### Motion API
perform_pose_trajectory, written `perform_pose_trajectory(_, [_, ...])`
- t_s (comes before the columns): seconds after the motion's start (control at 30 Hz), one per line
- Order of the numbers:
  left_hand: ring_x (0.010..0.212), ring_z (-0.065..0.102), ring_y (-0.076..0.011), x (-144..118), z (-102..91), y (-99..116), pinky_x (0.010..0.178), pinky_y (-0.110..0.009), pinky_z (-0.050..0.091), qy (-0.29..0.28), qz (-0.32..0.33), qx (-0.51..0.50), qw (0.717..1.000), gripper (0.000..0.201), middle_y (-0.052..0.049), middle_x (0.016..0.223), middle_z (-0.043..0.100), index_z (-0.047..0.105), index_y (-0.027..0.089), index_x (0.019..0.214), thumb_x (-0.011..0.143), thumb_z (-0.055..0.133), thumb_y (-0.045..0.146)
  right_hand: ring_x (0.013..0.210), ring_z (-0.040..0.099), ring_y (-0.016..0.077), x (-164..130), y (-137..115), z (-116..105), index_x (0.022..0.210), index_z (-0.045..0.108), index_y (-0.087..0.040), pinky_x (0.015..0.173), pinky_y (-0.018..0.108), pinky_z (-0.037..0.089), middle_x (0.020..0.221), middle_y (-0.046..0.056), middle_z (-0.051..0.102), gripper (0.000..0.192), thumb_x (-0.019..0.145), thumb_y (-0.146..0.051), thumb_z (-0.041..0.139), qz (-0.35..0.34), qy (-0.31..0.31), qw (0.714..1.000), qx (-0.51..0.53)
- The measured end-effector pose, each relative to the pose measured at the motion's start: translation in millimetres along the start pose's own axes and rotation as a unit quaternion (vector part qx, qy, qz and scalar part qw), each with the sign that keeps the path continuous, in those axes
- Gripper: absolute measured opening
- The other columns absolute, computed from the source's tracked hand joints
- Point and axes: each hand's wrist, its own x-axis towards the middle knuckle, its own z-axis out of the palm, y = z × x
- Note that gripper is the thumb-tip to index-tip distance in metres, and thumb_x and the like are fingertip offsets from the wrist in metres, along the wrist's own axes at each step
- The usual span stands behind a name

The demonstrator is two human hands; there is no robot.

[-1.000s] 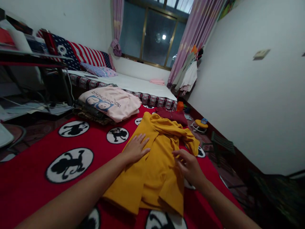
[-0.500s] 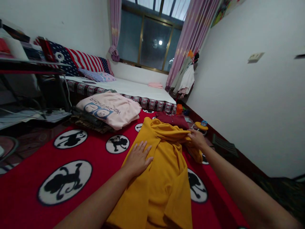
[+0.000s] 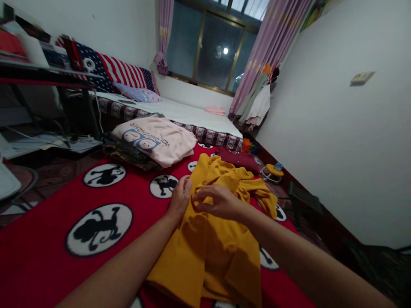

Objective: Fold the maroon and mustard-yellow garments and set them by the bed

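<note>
A mustard-yellow long-sleeved garment [image 3: 231,248] lies spread on a red blanket, its upper part rumpled and one sleeve bunched out to the right. Against the garment's left edge, my left hand [image 3: 180,197] is turned on its side, fingers fairly straight and close together; its palm side is partly hidden. Just right of it, my right hand [image 3: 220,202] hovers over the chest of the garment with bent fingers and a gap to the thumb. Nothing shows in its grasp, and its shadow falls on the cloth below.
The red blanket [image 3: 41,239] has round black-and-white monkey prints. A folded pink top [image 3: 176,141] sits on dark clothes to the left, and a maroon garment [image 3: 239,159] lies beyond the yellow one. A bed [image 3: 186,113], a cluttered desk [image 3: 48,68] and a small stool [image 3: 305,199] stand around.
My right hand has let go of the garment's right side and come left over its middle. That sleeve now lies bunched. My left hand has turned from flat onto its side.
</note>
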Motion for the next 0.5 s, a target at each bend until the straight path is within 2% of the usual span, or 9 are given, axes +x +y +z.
perform_pose_trajectory(0.07, [0.110, 0.060, -0.0233, -0.9, 0.8, 2.0, 0.097, -0.039, 0.045, -0.011, 0.012, 0.006, 1.000, 0.045, -0.015, 0.118, 0.063, 0.054, 0.013, 0.123, 0.095, 0.038, 0.044, 0.079, 0.064, 0.0150, -15.2, 16.2, 5.6, 0.093, 0.070, -0.020, 0.075, 0.025, 0.048, 0.088, 0.003, 0.070, 0.027, 0.077, -0.007, 0.053, 0.044, 0.098, 0.994, -0.017])
perform_pose_trajectory(0.13, [0.111, 0.059, -0.0226, -2.6, 2.8, 5.1, 0.098, -0.037, 0.044, -0.027, 0.032, 0.020, 0.999, 0.042, -0.014, 0.119, 0.063, 0.056, 0.013, 0.120, 0.093, 0.042, 0.043, 0.090, 0.064, 0.0185, -28.5, 47.1, -1.6, 0.096, 0.070, -0.019, 0.084, 0.031, 0.049, 0.098, 0.006, 0.069, 0.040, 0.070, 0.001, 0.046, 0.116, 0.210, 0.969, -0.063])
perform_pose_trajectory(0.17, [0.111, 0.059, -0.0224, -3.3, 3.7, 6.5, 0.098, -0.037, 0.044, -0.038, 0.040, 0.027, 0.998, 0.041, -0.014, 0.120, 0.063, 0.058, 0.013, 0.118, 0.093, 0.043, 0.042, 0.100, 0.062, 0.0205, -33.9, 64.2, -7.3, 0.099, 0.069, -0.019, 0.091, 0.034, 0.048, 0.107, 0.007, 0.067, 0.049, 0.064, 0.004, 0.044, 0.147, 0.239, 0.955, -0.092])
perform_pose_trajectory(0.23, [0.110, 0.060, -0.0224, -4.1, 4.8, 8.6, 0.097, -0.036, 0.044, -0.056, 0.050, 0.039, 0.996, 0.039, -0.013, 0.118, 0.065, 0.059, 0.014, 0.115, 0.093, 0.044, 0.042, 0.119, 0.054, 0.0235, -42.6, 94.8, -17.3, 0.111, 0.066, -0.020, 0.103, 0.039, 0.042, 0.126, 0.009, 0.058, 0.065, 0.055, 0.006, 0.043, 0.195, 0.231, 0.944, -0.136])
perform_pose_trajectory(0.3, [0.104, 0.062, -0.0223, -4.3, 5.1, 9.4, 0.093, -0.035, 0.046, -0.068, 0.047, 0.045, 0.996, 0.039, -0.012, 0.112, 0.067, 0.060, 0.014, 0.114, 0.092, 0.045, 0.043, 0.129, 0.046, 0.0265, -49.2, 115.3, -21.0, 0.121, 0.061, -0.018, 0.108, 0.042, 0.037, 0.137, 0.011, 0.050, 0.075, 0.052, 0.006, 0.046, 0.231, 0.173, 0.945, -0.156])
perform_pose_trajectory(0.33, [0.101, 0.063, -0.0222, -4.3, 5.0, 9.5, 0.090, -0.035, 0.047, -0.071, 0.042, 0.046, 0.996, 0.040, -0.012, 0.109, 0.068, 0.060, 0.014, 0.114, 0.092, 0.045, 0.044, 0.131, 0.044, 0.0283, -51.7, 121.2, -20.4, 0.121, 0.061, -0.017, 0.109, 0.043, 0.036, 0.138, 0.013, 0.049, 0.073, 0.052, 0.005, 0.049, 0.243, 0.139, 0.947, -0.160])
perform_pose_trajectory(0.37, [0.098, 0.064, -0.0222, -4.4, 4.8, 9.6, 0.088, -0.034, 0.048, -0.072, 0.036, 0.044, 0.996, 0.041, -0.012, 0.106, 0.069, 0.060, 0.014, 0.114, 0.091, 0.047, 0.044, 0.131, 0.043, 0.0299, -53.9, 124.8, -19.0, 0.115, 0.064, -0.015, 0.109, 0.044, 0.035, 0.138, 0.015, 0.048, 0.066, 0.053, 0.003, 0.053, 0.252, 0.109, 0.947, -0.164])
perform_pose_trajectory(0.43, [0.095, 0.066, -0.0223, -4.7, 4.6, 9.9, 0.085, -0.034, 0.050, -0.075, 0.030, 0.040, 0.996, 0.042, -0.012, 0.103, 0.069, 0.060, 0.014, 0.114, 0.089, 0.049, 0.045, 0.130, 0.044, 0.0310, -56.7, 126.0, -16.6, 0.093, 0.068, -0.014, 0.107, 0.043, 0.037, 0.134, 0.016, 0.052, 0.040, 0.056, -0.002, 0.057, 0.254, 0.077, 0.949, -0.169])
perform_pose_trajectory(0.5, [0.094, 0.066, -0.0224, -5.0, 4.4, 10.4, 0.085, -0.034, 0.050, -0.077, 0.029, 0.037, 0.996, 0.042, -0.012, 0.102, 0.069, 0.060, 0.013, 0.114, 0.088, 0.050, 0.046, 0.121, 0.051, 0.0281, -57.6, 120.3, -19.1, 0.074, 0.064, -0.017, 0.099, 0.039, 0.042, 0.121, 0.014, 0.061, 0.018, 0.061, -0.007, 0.057, 0.251, 0.096, 0.948, -0.168])
